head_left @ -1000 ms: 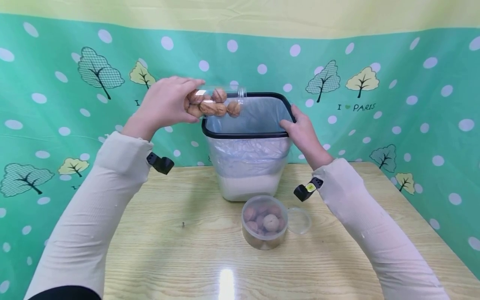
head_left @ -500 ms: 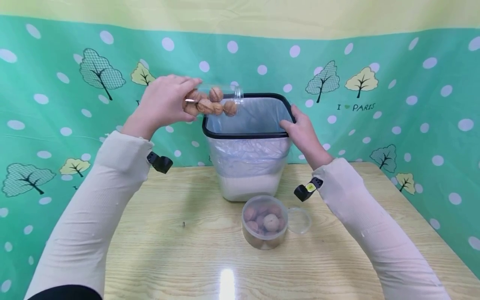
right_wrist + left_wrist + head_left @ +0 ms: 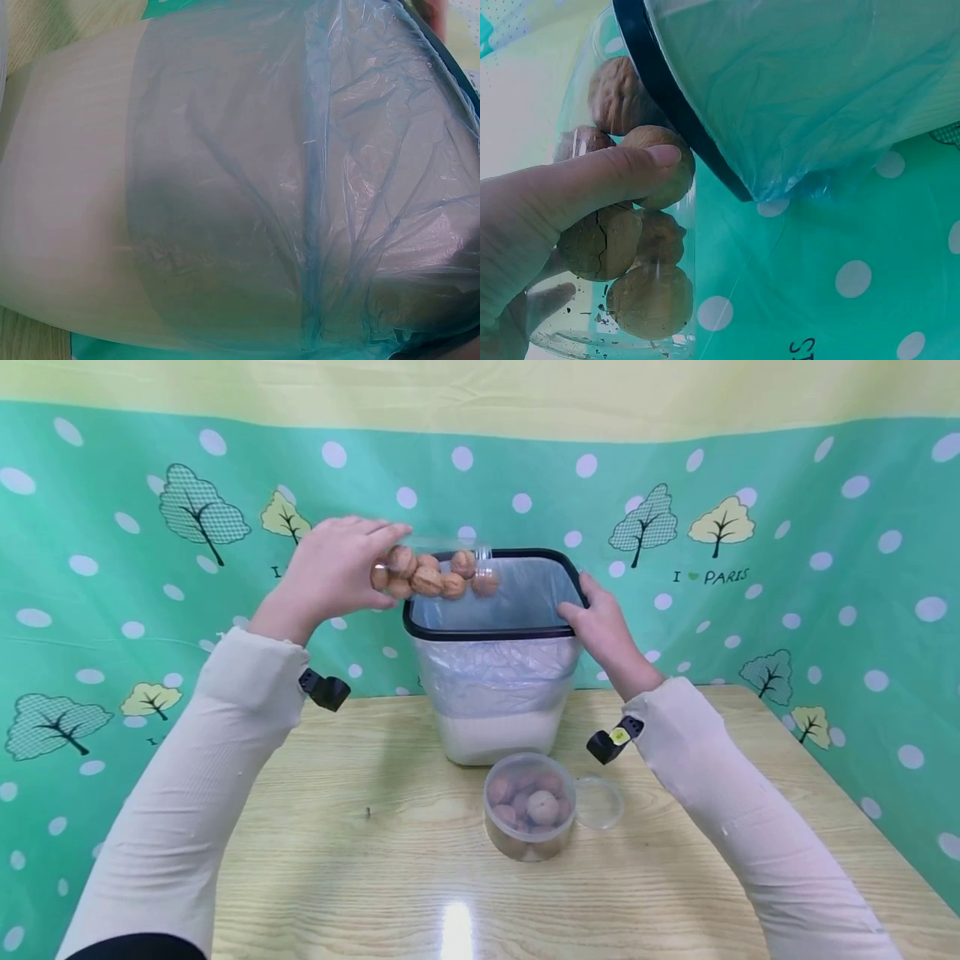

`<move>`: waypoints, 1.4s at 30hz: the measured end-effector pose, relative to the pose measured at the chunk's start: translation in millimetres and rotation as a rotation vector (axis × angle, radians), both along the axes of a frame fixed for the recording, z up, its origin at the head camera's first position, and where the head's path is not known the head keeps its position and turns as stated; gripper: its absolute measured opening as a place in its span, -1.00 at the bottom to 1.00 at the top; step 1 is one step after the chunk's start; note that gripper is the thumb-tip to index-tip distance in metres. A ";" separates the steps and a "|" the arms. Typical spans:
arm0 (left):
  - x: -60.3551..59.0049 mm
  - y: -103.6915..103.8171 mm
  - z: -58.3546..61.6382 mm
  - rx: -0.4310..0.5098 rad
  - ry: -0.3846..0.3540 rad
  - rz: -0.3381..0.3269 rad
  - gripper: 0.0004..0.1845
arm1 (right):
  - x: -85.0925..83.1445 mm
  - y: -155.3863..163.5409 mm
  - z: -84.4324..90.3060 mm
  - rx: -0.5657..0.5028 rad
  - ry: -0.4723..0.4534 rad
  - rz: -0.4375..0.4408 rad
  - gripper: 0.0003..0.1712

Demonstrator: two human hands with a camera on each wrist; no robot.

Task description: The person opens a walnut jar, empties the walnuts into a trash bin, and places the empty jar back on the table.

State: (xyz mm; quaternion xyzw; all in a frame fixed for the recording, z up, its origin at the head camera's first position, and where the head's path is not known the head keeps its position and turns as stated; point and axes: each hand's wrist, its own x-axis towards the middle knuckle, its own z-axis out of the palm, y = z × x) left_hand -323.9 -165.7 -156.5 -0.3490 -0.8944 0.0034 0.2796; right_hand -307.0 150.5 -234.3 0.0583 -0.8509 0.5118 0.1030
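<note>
Right now my left hand (image 3: 330, 572) grips a clear jar (image 3: 438, 568) of walnuts (image 3: 427, 580), tipped on its side, mouth over the bin (image 3: 495, 631). Fingers and thumb are wrapped round the jar's base end; the wrist view shows the thumb (image 3: 592, 180) pressed flat on the wall, nuts packed behind it. One walnut (image 3: 485, 583) sits right at the mouth, above the bin opening. I can't tell if it has cleared the lip.

My right hand (image 3: 603, 627) holds the bin's black rim (image 3: 487, 632) on the right side, fingers hooked over the edge, thumb outside. Its wrist view shows only the bin wall and the bluish liner (image 3: 315, 187), no fingers.

Progress, as I judge it: pour is at the start. Most nuts sit inside the jar, bunched toward the mouth. I see none in the bin, though its inside is mostly hidden from the head view. Left to do: empty this jar.

A second jar (image 3: 529, 806), open and full of walnuts, stands on the table (image 3: 337, 868) in front of the bin, its lid (image 3: 598, 802) flat just beside it on the right. That one looks untouched.
</note>
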 end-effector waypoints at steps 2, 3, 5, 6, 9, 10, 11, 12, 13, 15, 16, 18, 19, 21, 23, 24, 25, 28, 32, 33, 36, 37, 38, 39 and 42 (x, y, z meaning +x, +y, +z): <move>0.5 -0.7 0.8 0.003 -0.009 0.008 -0.21 | 0.2 -0.5 0.1 -0.002 0.001 -0.001 -0.16; 0.8 -1.2 1.1 0.006 -0.016 0.012 -0.20 | 0.4 -0.6 0.1 -0.001 0.000 -0.002 -0.16; 1.5 -1.9 1.7 0.014 -0.027 0.015 -0.19 | 0.5 -0.8 0.1 -0.001 0.001 -0.003 -0.16; 1.8 -2.3 1.9 0.017 -0.033 0.018 -0.19 | 0.6 -1.0 0.1 -0.001 0.003 -0.003 -0.16; 2.6 -3.2 2.0 0.017 -0.039 0.023 -0.18 | 1.1 -1.0 0.0 -0.006 0.000 0.000 -0.16; 2.8 -3.3 1.9 0.017 -0.040 0.023 -0.18 | 1.2 -1.0 -0.2 -0.008 -0.001 -0.001 -0.16; 3.1 -3.5 1.7 0.015 -0.042 0.025 -0.17 | 1.3 -1.0 -0.4 -0.009 -0.003 -0.001 -0.16; 3.4 -3.6 1.6 0.013 -0.045 0.027 -0.17 | 1.5 -0.9 -0.7 -0.010 -0.006 -0.002 -0.16; 3.6 -3.6 1.5 0.014 -0.047 0.027 -0.17 | 1.6 -0.7 -0.8 -0.011 -0.009 -0.003 -0.15; 3.9 -3.5 1.4 0.013 -0.050 0.030 -0.17 | 1.6 -0.4 -1.1 -0.012 -0.007 -0.002 -0.16; 4.0 -3.5 1.3 0.011 -0.053 0.032 -0.17 | 1.7 -0.3 -1.1 -0.012 -0.008 0.000 -0.16; 4.1 -3.4 1.2 0.008 -0.058 0.037 -0.16 | 2.0 -0.2 -1.2 -0.016 -0.007 0.003 -0.16; 4.1 -3.5 1.2 0.005 -0.058 0.039 -0.16 | 2.1 -0.2 -1.2 -0.016 -0.006 0.004 -0.16; 4.0 -3.2 1.1 -0.001 -0.061 0.046 -0.14 | 1.9 0.3 -1.5 -0.017 -0.005 0.006 -0.17; 4.0 -3.2 1.0 -0.004 -0.062 0.053 -0.13 | 1.6 0.8 -1.7 -0.017 -0.004 0.006 -0.17; 4.0 -3.2 1.0 -0.006 -0.062 0.055 -0.12 | 1.3 1.1 -1.9 -0.017 -0.004 0.005 -0.16; 4.0 -3.3 1.1 -0.007 -0.062 0.058 -0.12 | 1.3 1.3 -1.9 -0.018 -0.003 0.006 -0.16; 4.1 -3.5 1.2 -0.005 -0.059 0.064 -0.13 | 1.4 1.5 -1.8 -0.021 -0.001 0.009 -0.17; 4.0 -4.3 1.0 -0.002 -0.051 0.066 -0.15 | 1.4 1.2 -1.8 -0.019 -0.001 0.011 -0.17; 4.0 -4.5 0.9 -0.001 -0.051 0.066 -0.15 | 1.3 1.2 -1.9 -0.019 -0.001 0.011 -0.17; 3.8 -5.6 0.3 -0.001 -0.046 0.069 -0.15 | 0.9 1.5 -2.2 -0.012 -0.001 0.008 -0.16; 3.7 -6.1 0.0 0.000 -0.045 0.071 -0.15 | 0.9 1.5 -2.2 -0.011 -0.001 0.008 -0.16; 3.6 -6.5 -0.2 0.000 -0.043 0.072 -0.15 | 1.0 1.4 -2.1 -0.010 -0.001 0.009 -0.16; 3.4 -7.0 -0.4 -0.001 -0.041 0.075 -0.15 | 1.0 1.4 -2.1 -0.009 -0.001 0.008 -0.16; 2.9 -8.1 -0.8 -0.001 -0.032 0.080 -0.15 | 1.0 1.2 -1.6 -0.010 0.001 0.008 -0.16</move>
